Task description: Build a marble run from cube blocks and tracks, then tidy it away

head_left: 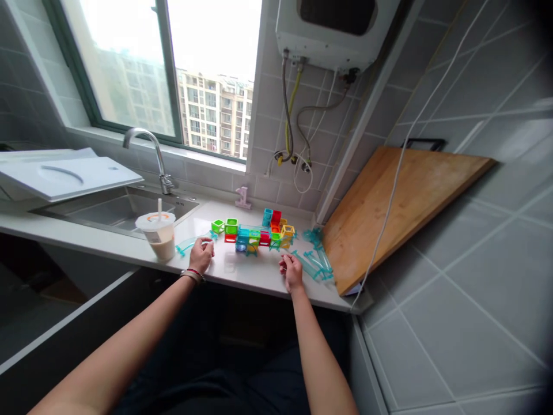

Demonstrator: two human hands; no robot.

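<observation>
My left hand (201,255) is at the counter's front edge with its fingers curled. Just behind it lies a curved translucent turquoise track piece (185,244); whether the fingers grip it is hidden. My right hand (291,272) is closed too, fingertips together, near the front edge; anything in them is too small to make out. Between and beyond the hands stands a low structure of translucent cube blocks (265,237) in blue, green, red, orange and yellow, with turquoise pieces attached. A green cube (218,226) is at its left end.
Loose turquoise track pieces (317,263) lie right of my right hand. A lidded drink cup with straw (159,236) stands at the left, before the sink (123,210) and faucet (149,135). A wooden board (401,202) leans on the right wall. A pink figure (242,197) stands behind.
</observation>
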